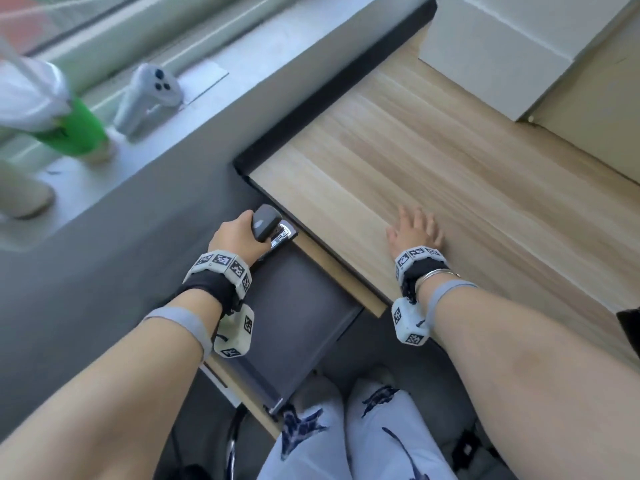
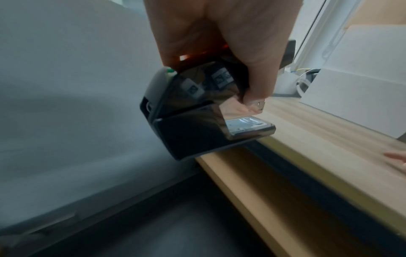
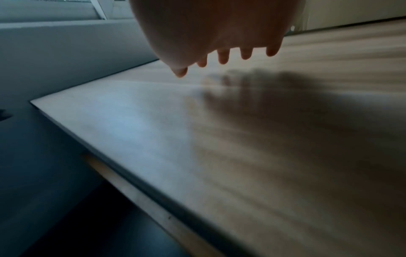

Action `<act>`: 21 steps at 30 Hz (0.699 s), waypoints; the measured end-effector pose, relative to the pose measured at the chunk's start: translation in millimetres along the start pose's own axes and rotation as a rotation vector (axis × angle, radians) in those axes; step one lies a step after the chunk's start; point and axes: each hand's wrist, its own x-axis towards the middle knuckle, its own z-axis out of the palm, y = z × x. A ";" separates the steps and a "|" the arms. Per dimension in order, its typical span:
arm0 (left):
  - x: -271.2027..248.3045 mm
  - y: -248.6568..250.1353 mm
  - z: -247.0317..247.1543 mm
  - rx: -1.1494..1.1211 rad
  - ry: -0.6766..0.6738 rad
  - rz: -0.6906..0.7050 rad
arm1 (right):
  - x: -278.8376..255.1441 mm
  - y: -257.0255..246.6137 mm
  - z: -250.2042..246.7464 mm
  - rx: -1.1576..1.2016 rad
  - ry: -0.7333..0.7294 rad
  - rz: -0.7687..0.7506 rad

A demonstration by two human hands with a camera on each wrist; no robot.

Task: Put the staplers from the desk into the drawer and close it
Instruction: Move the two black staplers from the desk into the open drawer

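Observation:
My left hand [image 1: 239, 237] grips a black stapler [image 1: 268, 225] with a metal staple channel, holding it above the far end of the open dark drawer [image 1: 294, 323], just off the wooden desk's [image 1: 433, 161] left edge. In the left wrist view the fingers [image 2: 259, 73] wrap round the glossy black stapler [image 2: 197, 121], whose base hangs open. My right hand [image 1: 414, 228] hovers just over the desk top with fingers spread and straight, holding nothing. In the right wrist view the fingertips [image 3: 246, 53] show above their shadow on the wood. What lies in the drawer beneath my left wrist is hidden.
A white box [image 1: 512, 46] stands at the desk's far right. On the grey windowsill [image 1: 104, 161] to the left are a green bottle [image 1: 74, 133] and a white controller [image 1: 149, 95]. My knees [image 1: 346, 434] sit below the drawer's front.

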 end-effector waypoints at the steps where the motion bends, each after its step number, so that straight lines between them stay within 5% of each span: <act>1: 0.6 -9.3 2.8 0.000 -0.004 -0.014 | -0.9 -3.1 5.8 -0.016 0.003 0.014; 8: 20.0 -58.9 53.6 0.015 -0.100 -0.111 | -2.2 -11.2 40.6 -0.050 0.085 0.110; 21: 65.9 -105.1 150.6 0.050 -0.220 -0.264 | -0.7 -5.5 53.2 -0.096 0.252 0.065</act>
